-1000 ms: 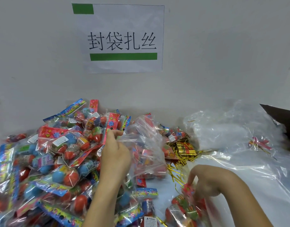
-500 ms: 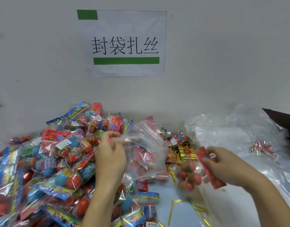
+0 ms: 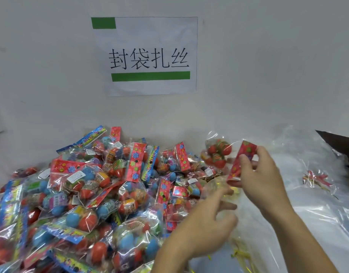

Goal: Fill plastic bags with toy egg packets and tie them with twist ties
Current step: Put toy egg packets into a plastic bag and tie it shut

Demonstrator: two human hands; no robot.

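Observation:
My right hand [image 3: 262, 174] pinches the red flowered header card of a toy egg packet [image 3: 219, 154], lifted above the table with its red eggs hanging to the left. My left hand [image 3: 207, 223] is lower and to the left, fingers spread and blurred, touching a clear plastic bag [image 3: 219, 186] whose outline is hard to make out. Whether it grips the bag is unclear. A big heap of egg packets [image 3: 87, 194] with red and blue eggs fills the left half. Gold twist ties [image 3: 240, 255] lie on the table below my hands.
A pile of clear plastic bags [image 3: 307, 194] covers the table at right, with a tied bundle [image 3: 315, 180] on it. A dark box corner [image 3: 339, 142] juts in at the far right. A paper sign [image 3: 150, 56] hangs on the white wall behind.
My right hand has raised the egg packet up and to the right. My left hand has moved right and down from the heap, and the bag it held up no longer stands open there.

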